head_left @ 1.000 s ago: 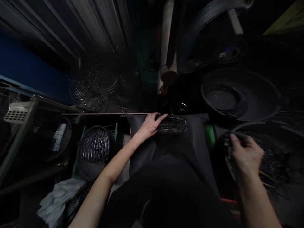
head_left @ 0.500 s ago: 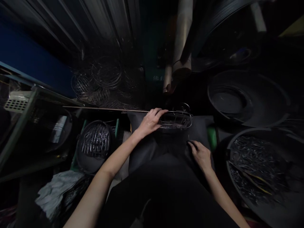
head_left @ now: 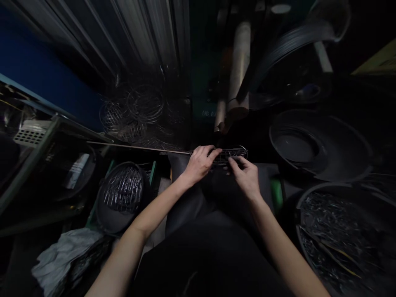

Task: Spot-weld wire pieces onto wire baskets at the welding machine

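Observation:
A small oval wire basket (head_left: 235, 154) rests at the far edge of a dark cloth over my lap (head_left: 192, 198). My left hand (head_left: 199, 164) grips the basket's left rim, fingers curled over the wire. My right hand (head_left: 246, 175) reaches the basket's near side, fingertips pinched at the wire; I cannot tell whether a small piece is held between them.
A black tub of short metal wires (head_left: 340, 231) sits at the right, a round bucket of wire pieces (head_left: 122, 194) at the left. Finished wire baskets (head_left: 139, 111) pile up ahead. An empty black basin (head_left: 318, 144) lies far right. A pale rag (head_left: 58, 260) lies bottom left.
My right hand left the wire tub on the right, crossed my lap and came up to the basket. The left hand stayed on the basket, which now looks tilted flatter.

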### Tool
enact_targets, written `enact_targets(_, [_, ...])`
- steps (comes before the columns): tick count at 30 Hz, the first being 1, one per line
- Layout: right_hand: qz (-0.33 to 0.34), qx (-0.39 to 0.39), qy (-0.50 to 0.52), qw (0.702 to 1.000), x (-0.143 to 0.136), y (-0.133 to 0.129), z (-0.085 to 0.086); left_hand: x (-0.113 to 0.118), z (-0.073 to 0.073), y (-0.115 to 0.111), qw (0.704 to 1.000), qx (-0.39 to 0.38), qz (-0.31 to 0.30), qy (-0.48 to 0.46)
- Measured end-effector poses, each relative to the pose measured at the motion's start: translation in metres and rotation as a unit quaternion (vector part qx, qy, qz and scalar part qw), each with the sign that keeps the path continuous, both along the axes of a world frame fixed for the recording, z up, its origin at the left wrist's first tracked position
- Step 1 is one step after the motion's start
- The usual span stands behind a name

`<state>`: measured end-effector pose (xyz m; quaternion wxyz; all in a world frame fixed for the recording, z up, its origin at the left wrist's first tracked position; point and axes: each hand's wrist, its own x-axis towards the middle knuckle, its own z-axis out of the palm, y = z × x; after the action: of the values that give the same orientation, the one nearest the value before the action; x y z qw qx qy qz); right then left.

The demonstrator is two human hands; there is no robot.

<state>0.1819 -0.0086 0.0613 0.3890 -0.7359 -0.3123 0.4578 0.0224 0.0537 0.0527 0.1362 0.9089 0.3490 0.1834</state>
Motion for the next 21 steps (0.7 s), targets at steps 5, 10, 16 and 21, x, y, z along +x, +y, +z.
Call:
enact_targets(5, [0.024, 0.120, -0.164, 0.979, -0.012, -0.002, -0.012, -0.003, -0.002, 0.004, 1.000, -0.012, 0.007, -0.011])
enact_targets(10, [0.026, 0.218, -0.235, 0.947, -0.019, 0.000, -0.016, -0.004, -0.006, 0.009, 1.000, -0.016, 0.009, -0.026])
enact_targets(16, [-0.009, 0.201, -0.271, 0.941, -0.021, 0.008, -0.021, -0.003, -0.012, 0.014, 0.999, -0.006, 0.018, -0.050])
enact_targets(21, [-0.030, 0.218, -0.274, 0.936, -0.024, 0.014, -0.025, -0.001, -0.014, 0.019, 0.998, -0.008, 0.022, -0.059])
